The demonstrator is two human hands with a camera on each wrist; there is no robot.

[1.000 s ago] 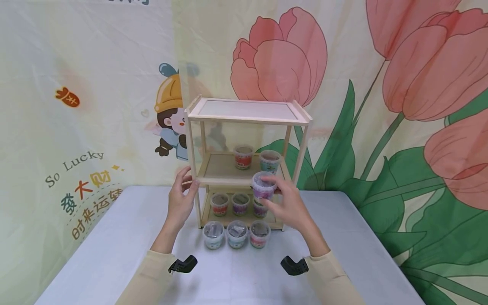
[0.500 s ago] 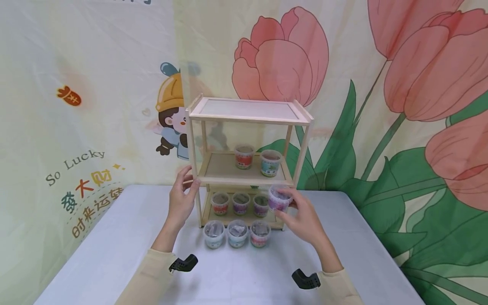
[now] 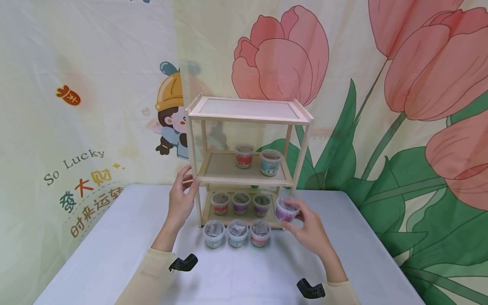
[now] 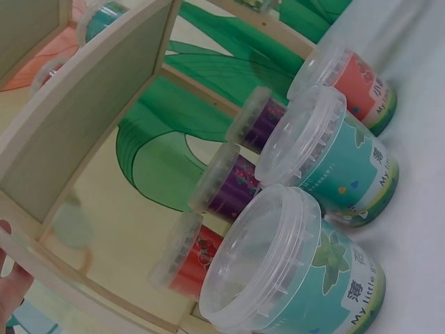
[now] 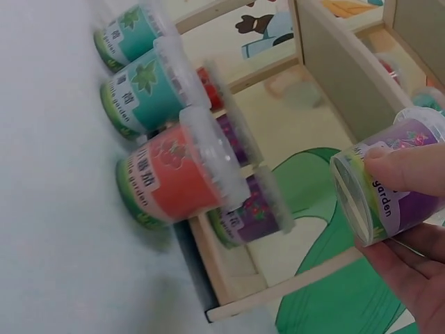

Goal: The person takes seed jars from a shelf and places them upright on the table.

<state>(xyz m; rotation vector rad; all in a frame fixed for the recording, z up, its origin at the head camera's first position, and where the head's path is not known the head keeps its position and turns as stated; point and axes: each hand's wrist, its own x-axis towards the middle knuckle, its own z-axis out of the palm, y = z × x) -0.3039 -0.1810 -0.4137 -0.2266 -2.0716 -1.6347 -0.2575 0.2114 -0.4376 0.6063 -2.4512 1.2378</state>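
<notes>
Head view: the right hand (image 3: 309,231) holds a purple-labelled tub (image 3: 286,210) in its curled fingertips, just off the right front corner of the wooden rack (image 3: 248,115), level with the lowest shelf. The left hand (image 3: 181,199) grips the rack's left front post at the middle shelf, thumb in front, fingers behind. Between the two hands, three lidded tubs (image 3: 237,233) stand in a row on the table (image 3: 114,254) before the rack; three more sit on the lowest shelf, two on the middle shelf above the right hand.

Left wrist view: only a fingertip shows at the lower left edge, against the rack's post (image 4: 42,268). The table tubs lie close to the right of it; how the fingers lie cannot be told here.

Right wrist view: thumb and fingers (image 5: 410,170) pinch the purple-labelled tub (image 5: 386,188), tilted on its side, clear of the shelf and just right of the rack's lowest tier
</notes>
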